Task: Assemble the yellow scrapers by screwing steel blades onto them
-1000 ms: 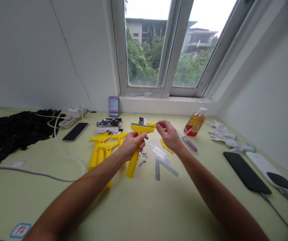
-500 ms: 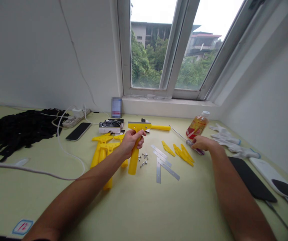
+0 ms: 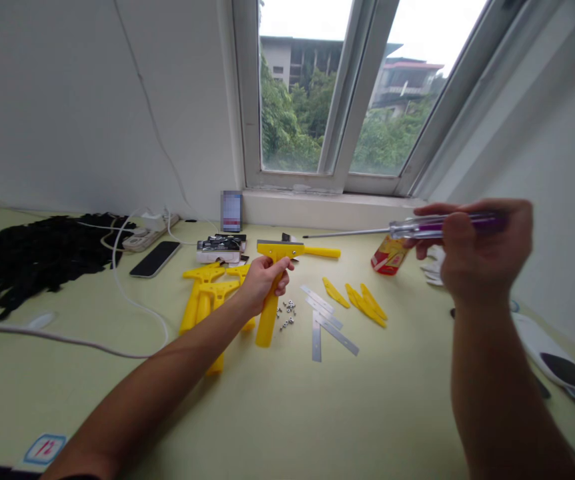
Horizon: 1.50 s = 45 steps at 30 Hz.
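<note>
Over the pale green desk [image 3: 92,400], the big change is on the right: the right hand [image 3: 482,250] has lifted the screwdriver [image 3: 442,225] off the desk and now raises it near eye level, its clear purple handle in the palm and its long steel shaft pointing left toward the window [image 3: 327,87]. The fingers curl together around the handle, clamped on it, though a little motion blur softens them. With the tool up, that hand now blocks most of the white work gloves [image 3: 432,270] and part of the red-labelled bottle [image 3: 390,258].

The left hand [image 3: 272,283] has hardly moved. Its fingers stay wrapped around the stem of the yellow scraper [image 3: 269,320], which stands just above the desk, its crossbar toward the window and a yellow arm reaching right. (A small dark piece sits behind the crossbar, too small to name.)

Nearby, the steel blades [image 3: 325,327] lie fanned just right of the scraper, with a small cluster of nuts [image 3: 287,313] between them and its stem. Loose yellow plastic pieces [image 3: 362,307] lie further right, and more yellow scraper bodies [image 3: 207,297] are stacked beside the left wrist. A black phone [image 3: 155,259] lies further left.
</note>
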Each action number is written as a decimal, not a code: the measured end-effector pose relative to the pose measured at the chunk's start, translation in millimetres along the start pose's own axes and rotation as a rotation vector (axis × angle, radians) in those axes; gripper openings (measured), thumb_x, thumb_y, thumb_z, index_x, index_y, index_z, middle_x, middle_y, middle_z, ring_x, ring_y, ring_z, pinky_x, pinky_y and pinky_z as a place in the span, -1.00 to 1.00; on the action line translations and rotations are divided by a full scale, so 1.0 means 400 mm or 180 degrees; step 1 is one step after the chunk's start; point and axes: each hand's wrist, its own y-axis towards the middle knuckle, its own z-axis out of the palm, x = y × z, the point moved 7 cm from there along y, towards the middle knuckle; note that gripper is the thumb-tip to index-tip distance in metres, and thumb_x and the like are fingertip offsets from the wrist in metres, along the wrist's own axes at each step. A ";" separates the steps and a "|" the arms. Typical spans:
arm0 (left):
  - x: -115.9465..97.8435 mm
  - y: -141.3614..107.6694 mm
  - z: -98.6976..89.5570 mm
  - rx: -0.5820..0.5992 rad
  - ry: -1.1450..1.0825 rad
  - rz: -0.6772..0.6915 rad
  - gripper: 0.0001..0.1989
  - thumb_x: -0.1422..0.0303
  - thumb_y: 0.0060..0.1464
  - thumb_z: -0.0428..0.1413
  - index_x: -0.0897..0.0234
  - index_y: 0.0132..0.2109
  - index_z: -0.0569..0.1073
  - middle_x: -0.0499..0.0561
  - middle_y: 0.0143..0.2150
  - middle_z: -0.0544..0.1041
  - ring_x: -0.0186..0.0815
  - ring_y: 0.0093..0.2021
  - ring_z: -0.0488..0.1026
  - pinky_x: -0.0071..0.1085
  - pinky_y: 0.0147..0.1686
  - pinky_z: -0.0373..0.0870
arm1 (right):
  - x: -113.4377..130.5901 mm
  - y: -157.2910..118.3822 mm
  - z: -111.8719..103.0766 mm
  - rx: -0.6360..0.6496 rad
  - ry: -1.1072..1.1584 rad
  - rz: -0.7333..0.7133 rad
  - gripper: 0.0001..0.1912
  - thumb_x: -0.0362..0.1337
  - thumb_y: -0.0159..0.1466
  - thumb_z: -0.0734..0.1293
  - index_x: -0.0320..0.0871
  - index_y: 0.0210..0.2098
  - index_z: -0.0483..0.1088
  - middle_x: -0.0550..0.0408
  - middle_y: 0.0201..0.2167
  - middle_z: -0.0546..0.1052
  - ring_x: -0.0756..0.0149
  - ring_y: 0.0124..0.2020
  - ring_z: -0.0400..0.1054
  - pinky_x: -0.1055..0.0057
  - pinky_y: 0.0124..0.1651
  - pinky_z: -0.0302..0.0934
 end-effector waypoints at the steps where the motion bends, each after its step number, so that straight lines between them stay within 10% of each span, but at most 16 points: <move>1: 0.000 -0.001 0.001 0.0012 -0.0004 -0.0006 -0.73 0.23 0.03 0.23 0.35 -0.35 0.39 -0.17 -0.67 0.23 -0.56 -0.70 0.13 -0.56 -0.67 0.01 | 0.022 -0.001 0.008 0.0057 0.0149 -0.0094 -0.71 -0.16 0.22 0.41 -0.09 -0.21 0.23 0.08 -0.38 0.59 0.31 -0.58 0.47 0.47 -0.68 0.26; 45: 0.009 -0.002 -0.004 0.0006 -0.0081 -0.0112 -0.78 0.27 0.07 0.20 0.35 -0.36 0.39 -0.15 -0.67 0.24 -0.56 -0.71 0.13 -0.56 -0.68 -0.02 | 0.110 -0.025 0.051 0.0530 0.0138 -0.0506 -0.71 -0.38 0.15 0.42 -0.06 -0.15 0.36 0.09 -0.33 0.60 0.23 -0.46 0.53 0.39 -0.62 0.41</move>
